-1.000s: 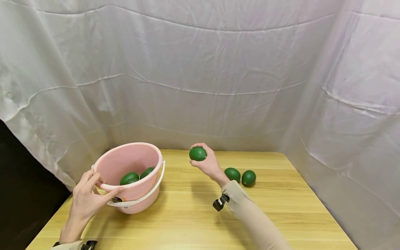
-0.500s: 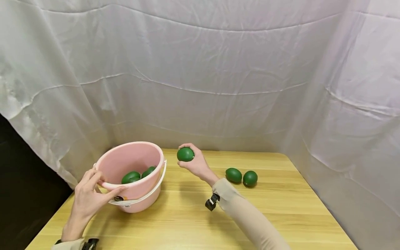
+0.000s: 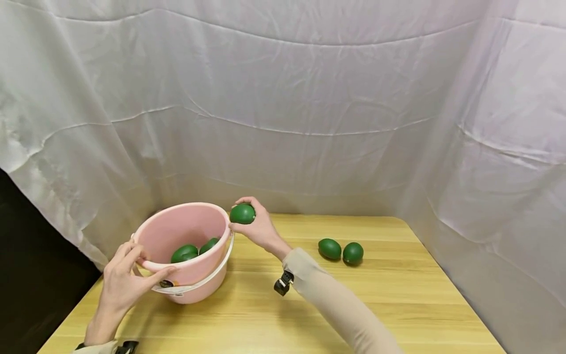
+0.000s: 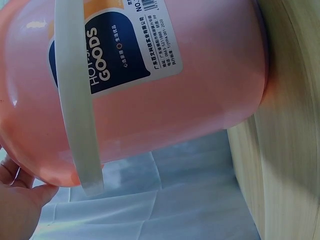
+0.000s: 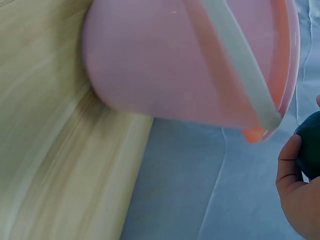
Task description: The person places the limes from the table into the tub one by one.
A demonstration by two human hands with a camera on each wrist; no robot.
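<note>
At the left of the head view stands a pink bucket [image 3: 208, 269] with a white handle [image 3: 208, 281] hanging down across its front. My left hand [image 3: 120, 282] grips the bucket's near-left rim, fingers over the edge and thumb along the outside. Inside lie several smooth green oval fruits [image 3: 184, 252], like limes or avocados. Another green oval fruit [image 3: 242, 214] is in my right hand [image 3: 262, 230], held between thumb and fingers beside the right rim. The right wrist view shows this fruit [image 5: 311, 145] at its right edge, just past the bucket's mouth.
Two more green fruits [image 3: 329, 249] lie side by side on the wooden table [image 3: 398, 295], to the right of my right forearm. Pale curtains [image 3: 283, 147] hang behind the table and along its right side. A black surface [image 3: 35, 275] borders the left.
My right hand has carried the green fruit leftward from over the middle of the table to the bucket's right rim. My left hand keeps its hold on the bucket, which stays in place.
</note>
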